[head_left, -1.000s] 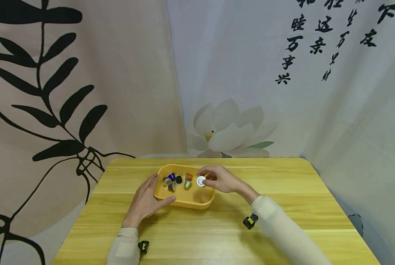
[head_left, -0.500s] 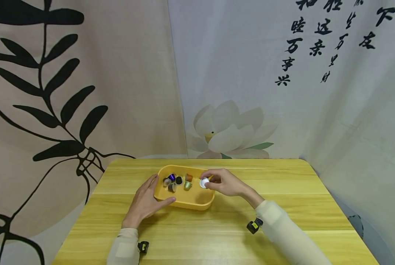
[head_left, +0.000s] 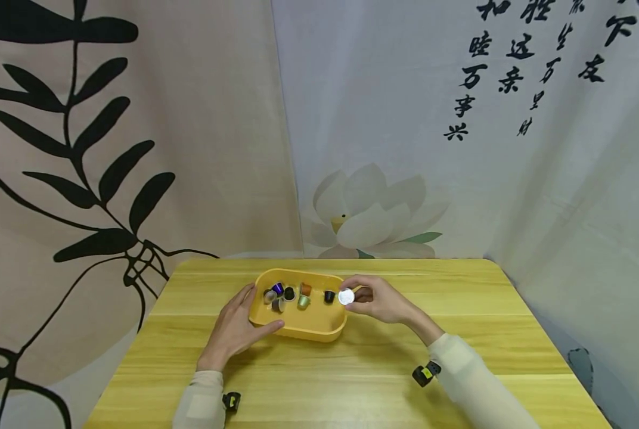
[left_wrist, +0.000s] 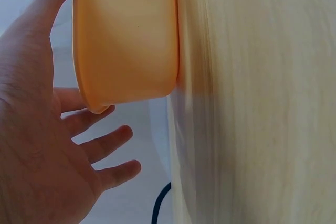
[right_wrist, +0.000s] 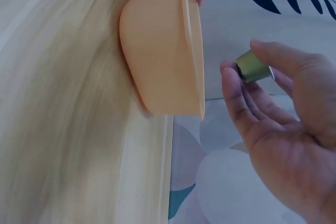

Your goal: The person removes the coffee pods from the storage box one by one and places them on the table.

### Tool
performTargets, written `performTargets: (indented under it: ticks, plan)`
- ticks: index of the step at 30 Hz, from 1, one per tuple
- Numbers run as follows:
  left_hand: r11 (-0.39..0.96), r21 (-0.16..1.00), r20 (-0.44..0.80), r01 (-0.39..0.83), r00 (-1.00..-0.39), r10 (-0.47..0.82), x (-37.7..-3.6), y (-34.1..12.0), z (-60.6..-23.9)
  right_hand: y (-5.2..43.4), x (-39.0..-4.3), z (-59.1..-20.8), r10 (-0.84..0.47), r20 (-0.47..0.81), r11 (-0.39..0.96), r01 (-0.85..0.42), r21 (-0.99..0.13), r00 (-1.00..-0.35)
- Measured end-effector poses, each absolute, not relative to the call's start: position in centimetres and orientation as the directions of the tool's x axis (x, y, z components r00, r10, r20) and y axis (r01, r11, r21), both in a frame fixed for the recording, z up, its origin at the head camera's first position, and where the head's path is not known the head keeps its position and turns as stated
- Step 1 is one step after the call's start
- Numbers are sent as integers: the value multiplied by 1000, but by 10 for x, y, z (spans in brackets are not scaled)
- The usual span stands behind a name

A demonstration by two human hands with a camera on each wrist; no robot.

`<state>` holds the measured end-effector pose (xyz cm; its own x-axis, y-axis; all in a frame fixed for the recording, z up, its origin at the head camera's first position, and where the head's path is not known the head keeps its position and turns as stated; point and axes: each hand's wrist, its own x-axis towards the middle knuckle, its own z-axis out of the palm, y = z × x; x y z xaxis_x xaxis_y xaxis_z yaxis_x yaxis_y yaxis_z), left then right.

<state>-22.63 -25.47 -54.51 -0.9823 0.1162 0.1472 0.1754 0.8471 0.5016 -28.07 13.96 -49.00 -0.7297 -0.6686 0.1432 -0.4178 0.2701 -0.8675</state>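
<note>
While the head view shows only the white lid point(head_left: 346, 296) of the held capsule point(right_wrist: 253, 66), the right wrist view reveals its green body, pinched in the grip of the right hand point(head_left: 375, 298) at the right end of the yellow tray point(head_left: 298, 329). Only from the head do seven other capsules point(head_left: 289, 292) show inside it. The left hand point(head_left: 239, 322) touches the tray, its grip spread, fingers point(left_wrist: 107, 145) apart. Brush writing point(head_left: 464, 101) on the backdrop reads 和睦万事兴 down one column.
</note>
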Motion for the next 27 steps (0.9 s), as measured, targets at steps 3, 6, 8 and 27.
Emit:
performTargets:
  ticks: [3,6,8,27]
  plan:
    - [847,503,146,173,-983,114,-226,-254,-545,148,-279,-492,-652,148,276,-415,-867,-744]
    - [850,498,148,173,-982,114,-226,-254,-546,156,-276,-494,-634,153,288,-415,-863,-758]
    - [850,497,151,175,-982,114,-226,-254,-546,161,-274,-495,-623,155,295,-413,-862,-767]
    - [845,505,152,174,-982,112,-225,-254,-544,184,-270,-529,-524,109,389,-352,-851,-845]
